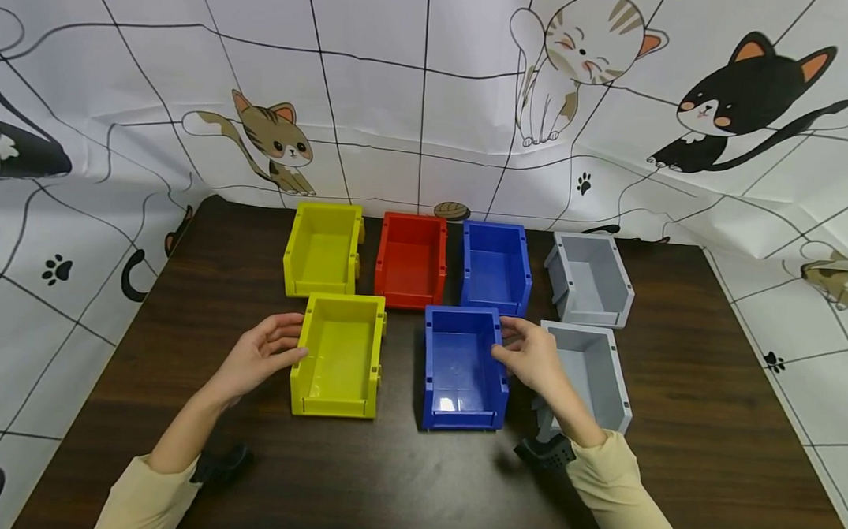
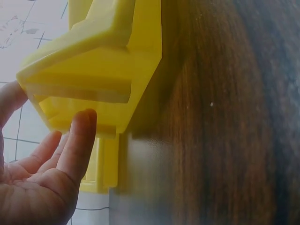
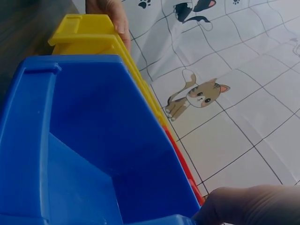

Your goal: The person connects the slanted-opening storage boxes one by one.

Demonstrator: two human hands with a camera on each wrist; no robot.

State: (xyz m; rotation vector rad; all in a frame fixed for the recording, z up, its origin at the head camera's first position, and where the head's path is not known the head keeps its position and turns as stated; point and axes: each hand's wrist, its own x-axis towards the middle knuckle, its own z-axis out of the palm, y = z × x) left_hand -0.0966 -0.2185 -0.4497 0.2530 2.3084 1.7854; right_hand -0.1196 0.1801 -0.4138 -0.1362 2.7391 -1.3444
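Observation:
A yellow bin [image 1: 339,407] stands at the front left, its open top facing up. At its left wall is my left hand [image 1: 260,356], fingers loosely bent and spread, fingertips at the rim and side. In the left wrist view the thumb [image 2: 80,145] lies beside the yellow bin's side [image 2: 84,70], not wrapped round it. Right of it stands a blue bin [image 1: 463,418]. My right hand [image 1: 537,356] holds its right wall, thumb over the rim and fingers on the outer side. In the right wrist view the blue bin [image 3: 84,140] hides most of that hand.
Behind stand another yellow bin [image 1: 319,287], a red bin [image 1: 410,297], a second blue bin [image 1: 493,303] and a grey bin [image 1: 592,315]. A front grey bin [image 1: 624,403] is partly covered by my right forearm. A cat-print sheet [image 1: 374,97] surrounds the dark wooden table [image 1: 701,434].

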